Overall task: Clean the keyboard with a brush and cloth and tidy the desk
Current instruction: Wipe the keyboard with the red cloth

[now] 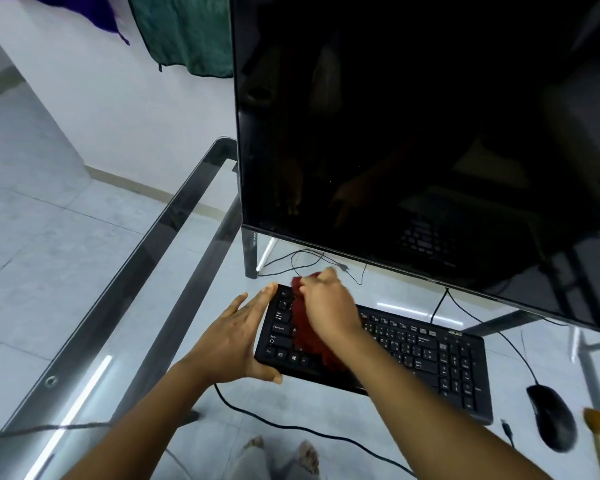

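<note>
Keyboard (pixel 430 355) lies on the glass worktop (pixel 118 289) | my left hand (pixel 232 341) braces its left end, fingers straight | right hand (pixel 329 306) fingers bunch the red cloth (pixel 309 336) over the far-left keys — soft and limp, I judge; best gripped wadded.

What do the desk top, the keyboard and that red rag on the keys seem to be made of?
The desk top: clear glass, glossy; floor tiles show through it and light strips reflect off it. The keyboard: probably black plastic, matt; moulded keys with printed legends. The red cloth: soft fabric, perhaps fleecy; it bunches under the right hand.
</note>
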